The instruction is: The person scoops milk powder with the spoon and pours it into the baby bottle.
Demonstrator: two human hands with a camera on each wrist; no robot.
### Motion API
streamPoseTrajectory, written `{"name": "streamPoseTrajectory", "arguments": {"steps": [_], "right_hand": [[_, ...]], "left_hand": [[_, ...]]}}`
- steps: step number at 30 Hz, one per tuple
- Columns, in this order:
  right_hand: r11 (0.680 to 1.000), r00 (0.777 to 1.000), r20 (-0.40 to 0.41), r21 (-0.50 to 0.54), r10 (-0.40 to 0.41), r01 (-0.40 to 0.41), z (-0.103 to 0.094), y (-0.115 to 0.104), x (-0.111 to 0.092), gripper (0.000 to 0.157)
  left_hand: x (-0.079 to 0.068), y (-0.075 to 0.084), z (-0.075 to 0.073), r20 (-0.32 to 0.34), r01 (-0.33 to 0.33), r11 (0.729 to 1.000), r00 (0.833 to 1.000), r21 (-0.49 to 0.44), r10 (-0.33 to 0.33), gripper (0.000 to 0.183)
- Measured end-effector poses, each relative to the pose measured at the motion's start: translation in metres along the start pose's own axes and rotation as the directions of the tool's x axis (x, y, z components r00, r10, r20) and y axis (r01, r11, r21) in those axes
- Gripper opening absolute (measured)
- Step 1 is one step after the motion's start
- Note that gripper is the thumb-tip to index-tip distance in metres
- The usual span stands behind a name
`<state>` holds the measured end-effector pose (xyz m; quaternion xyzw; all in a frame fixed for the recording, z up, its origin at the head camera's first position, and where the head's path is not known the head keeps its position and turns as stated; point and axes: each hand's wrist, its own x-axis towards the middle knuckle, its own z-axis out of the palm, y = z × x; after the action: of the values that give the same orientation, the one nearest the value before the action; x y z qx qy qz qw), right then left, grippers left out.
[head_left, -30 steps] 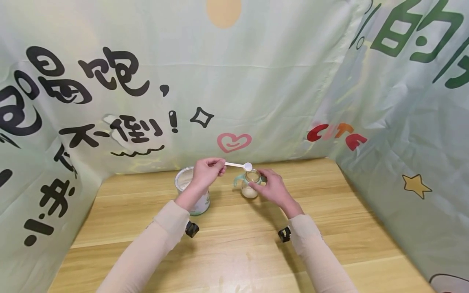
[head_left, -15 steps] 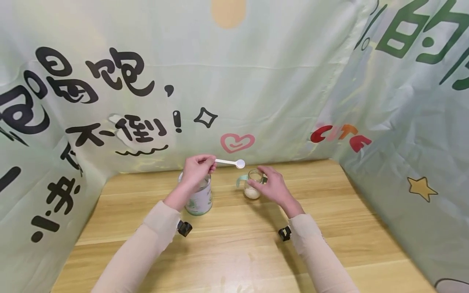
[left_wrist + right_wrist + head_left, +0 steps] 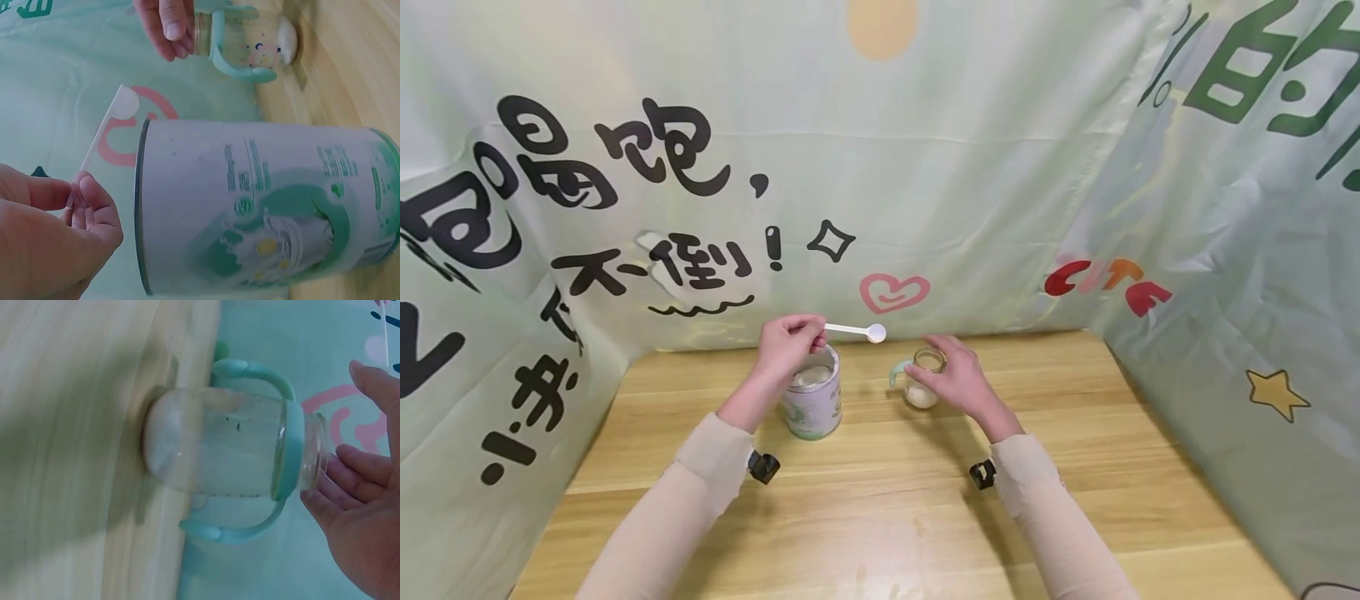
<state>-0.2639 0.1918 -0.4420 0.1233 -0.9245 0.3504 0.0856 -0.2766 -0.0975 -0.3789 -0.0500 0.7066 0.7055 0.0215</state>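
Note:
My left hand (image 3: 792,343) pinches the handle end of a white measuring scoop (image 3: 876,333) between thumb and fingers. Its bowl points right, above the table between the can and the bottle. Below that hand stands an open milk powder can (image 3: 814,410), with pale powder visible inside; the left wrist view shows its printed side (image 3: 262,206). My right hand (image 3: 957,375) is spread at the neck of a clear baby bottle (image 3: 231,440) with mint-green handles. Fingertips lie right at the glass rim, while the thumb stands away from it. White powder lies in the bottle's bottom.
Both bottle and can stand upright on the wooden table (image 3: 880,517), near its back edge. A printed pale-green cloth (image 3: 1000,167) hangs behind and along both sides. A small black device (image 3: 763,467) is strapped at the left wrist, another (image 3: 982,474) at the right.
My left hand has moved left with the scoop, from over the bottle mouth to above the can. The right hand has stayed at the bottle's neck. The head view has shifted slightly.

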Motion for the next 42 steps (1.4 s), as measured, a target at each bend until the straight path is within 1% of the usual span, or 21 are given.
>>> {"name": "streamPoseTrajectory", "arguments": {"steps": [9, 15, 20, 28, 35, 42], "right_hand": [[1.000, 0.999, 0.045, 0.023, -0.021, 0.020, 0.003, -0.015, 0.005, 0.076], [0.998, 0.997, 0.059, 0.048, -0.050, 0.047, 0.009, -0.024, 0.007, 0.076], [0.996, 0.995, 0.073, 0.069, -0.065, 0.060, 0.014, -0.032, 0.011, 0.075], [0.996, 0.991, 0.105, 0.049, -0.085, 0.080, 0.022, -0.049, 0.014, 0.078], [0.992, 0.984, 0.135, 0.055, -0.118, 0.111, 0.033, -0.063, 0.017, 0.082], [0.986, 0.975, 0.157, 0.061, -0.160, 0.152, 0.047, -0.072, 0.022, 0.083]], "left_hand": [[-0.003, -0.002, -0.023, -0.034, -0.026, 1.000, 0.999, 0.017, 0.027, 0.031], [-0.007, -0.002, -0.036, -0.065, -0.022, 0.999, 0.998, 0.032, 0.024, 0.031], [-0.009, -0.002, -0.046, -0.077, -0.023, 0.999, 0.997, 0.034, 0.025, 0.033], [-0.015, -0.004, -0.062, -0.096, -0.022, 0.997, 0.995, 0.067, 0.029, 0.035], [-0.021, -0.006, -0.073, -0.107, -0.045, 0.996, 0.993, 0.072, 0.052, 0.035], [-0.024, -0.011, -0.082, -0.129, -0.029, 0.995, 0.991, 0.091, 0.040, 0.033]]}}
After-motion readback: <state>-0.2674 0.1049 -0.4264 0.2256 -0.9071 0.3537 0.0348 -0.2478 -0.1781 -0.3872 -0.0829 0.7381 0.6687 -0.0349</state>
